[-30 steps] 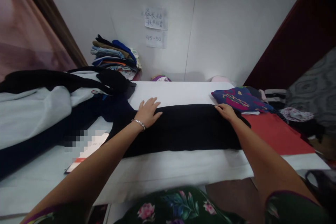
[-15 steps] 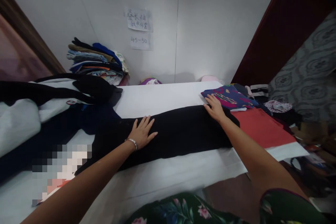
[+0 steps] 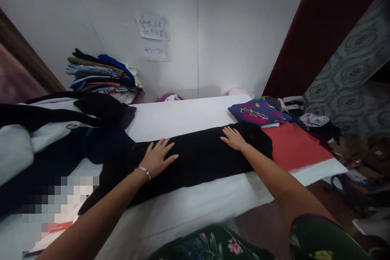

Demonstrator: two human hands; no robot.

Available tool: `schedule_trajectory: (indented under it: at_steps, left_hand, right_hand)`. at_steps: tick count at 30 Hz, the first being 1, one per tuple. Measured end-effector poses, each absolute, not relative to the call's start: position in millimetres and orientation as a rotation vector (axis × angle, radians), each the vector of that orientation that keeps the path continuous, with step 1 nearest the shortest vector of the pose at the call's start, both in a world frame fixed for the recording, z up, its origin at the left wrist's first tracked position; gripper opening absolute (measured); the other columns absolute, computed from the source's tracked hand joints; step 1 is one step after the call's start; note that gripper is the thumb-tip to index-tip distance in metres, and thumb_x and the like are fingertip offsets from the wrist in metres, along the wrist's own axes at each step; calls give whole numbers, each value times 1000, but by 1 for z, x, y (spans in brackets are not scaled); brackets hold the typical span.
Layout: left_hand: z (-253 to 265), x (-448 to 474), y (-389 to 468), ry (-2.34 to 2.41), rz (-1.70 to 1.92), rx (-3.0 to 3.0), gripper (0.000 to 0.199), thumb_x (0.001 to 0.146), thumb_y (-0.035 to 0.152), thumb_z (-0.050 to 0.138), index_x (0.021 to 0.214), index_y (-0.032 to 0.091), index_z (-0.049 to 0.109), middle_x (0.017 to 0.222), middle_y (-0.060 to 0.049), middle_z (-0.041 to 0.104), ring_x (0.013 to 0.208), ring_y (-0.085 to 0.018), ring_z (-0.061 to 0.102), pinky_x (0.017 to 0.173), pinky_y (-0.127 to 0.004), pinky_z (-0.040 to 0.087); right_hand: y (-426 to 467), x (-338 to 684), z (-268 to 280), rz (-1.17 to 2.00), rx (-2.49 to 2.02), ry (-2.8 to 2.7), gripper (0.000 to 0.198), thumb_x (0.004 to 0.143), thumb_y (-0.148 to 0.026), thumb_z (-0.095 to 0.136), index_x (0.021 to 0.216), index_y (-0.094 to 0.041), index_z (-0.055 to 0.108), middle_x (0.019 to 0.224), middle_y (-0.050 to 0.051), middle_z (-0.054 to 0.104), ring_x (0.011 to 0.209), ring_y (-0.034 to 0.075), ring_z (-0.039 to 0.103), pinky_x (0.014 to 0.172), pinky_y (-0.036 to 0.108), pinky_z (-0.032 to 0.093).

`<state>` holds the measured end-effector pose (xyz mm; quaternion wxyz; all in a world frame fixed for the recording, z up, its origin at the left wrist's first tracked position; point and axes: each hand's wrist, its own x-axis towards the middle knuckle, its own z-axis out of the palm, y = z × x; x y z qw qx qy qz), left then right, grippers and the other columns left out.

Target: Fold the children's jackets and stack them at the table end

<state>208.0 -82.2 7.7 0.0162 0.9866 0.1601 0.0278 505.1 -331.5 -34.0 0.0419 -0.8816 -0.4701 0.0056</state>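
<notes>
A black garment (image 3: 195, 162) lies folded into a long strip across the white table (image 3: 183, 115). Its exact kind cannot be told. Flat on its left part rests my left hand (image 3: 158, 156), fingers spread, a bracelet on the wrist. My right hand (image 3: 234, 138) lies palm down on the upper right part, fingers stretched out. Just beyond the right end is a folded blue and magenta patterned garment (image 3: 258, 111). A red cloth (image 3: 298, 146) lies to the right, partly covered by the black one.
Loose black and white clothes (image 3: 61, 113) are heaped at the left. Behind them rises a stack of folded clothes (image 3: 103, 77) against the wall. Handwritten paper notes (image 3: 155, 36) hang on the wall. More clothes (image 3: 313, 120) lie at the far right.
My right hand has moved left and down, off the patterned garment's edge and onto the black garment. My left hand stays on the cloth. The view has shifted slightly.
</notes>
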Motion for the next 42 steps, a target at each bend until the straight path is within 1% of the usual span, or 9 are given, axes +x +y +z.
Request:
schedule_trajectory:
  at_steps: [6,9,15,20,23,25,33,37,42]
  left_hand:
    - [-11,207,-76,615,74,3057,66,89,55,36,144,19,38,152,-12,31,141,-31,25,111,-56,19]
    - [-21,205,-76,599,90,3061,66,90,56,34,145,19,37,153,-12,29,141,-30,24,111,-57,19]
    - [-20,206,-77,608,92,3064,68,90,58,32,145,18,36,153,-12,29,141,-31,24,111,-57,18]
    - [-21,204,-79,608,140,3077,67,90,58,32,145,20,38,152,-11,31,141,-31,25,111,-56,19]
    - [-22,204,-79,616,139,3082,67,90,57,33,144,19,38,152,-12,31,141,-31,26,111,-55,19]
    - [-23,205,-78,618,146,3083,66,90,56,34,145,18,38,152,-12,31,140,-31,26,111,-56,19]
    - [-25,205,-78,631,136,3113,66,90,56,31,145,19,37,152,-11,31,140,-30,28,110,-55,20]
    - [-22,205,-79,638,114,3114,66,90,56,32,145,19,37,153,-11,29,140,-30,27,111,-55,20]
    - [-21,205,-79,641,114,3122,65,91,54,32,144,18,38,152,-11,30,140,-30,27,111,-54,20]
  right_hand:
    - [-334,511,-25,-373,-2702,-1442,62,93,-57,26,136,-18,49,147,13,40,142,29,23,115,51,10]
    - [-338,520,-34,-332,-2800,-1373,61,94,-56,26,139,-20,44,147,11,41,139,28,29,114,48,15]
    - [-338,522,-45,-233,-2794,-1374,61,94,-51,28,142,-16,39,150,13,34,141,28,25,114,48,15]
    - [-350,528,-24,-397,-2632,-1284,50,91,-27,30,139,-17,43,149,9,38,141,25,24,114,48,17]
    - [-366,540,-9,-396,-2731,-1017,62,79,-11,37,141,-13,38,148,12,39,139,26,28,112,47,21]
    - [-376,548,-3,-311,-2813,-904,66,74,-10,40,140,-12,38,145,13,43,135,26,36,110,46,26]
    - [-370,570,9,-158,-2935,-934,42,76,-31,52,114,-16,61,124,15,58,117,32,50,97,50,36]
    - [-366,578,16,-183,-2952,-979,39,72,-30,57,108,-15,64,115,18,59,109,34,51,91,48,39]
    - [-375,579,19,-240,-2892,-1100,24,70,-15,53,90,-16,66,102,12,61,99,26,52,84,35,39]
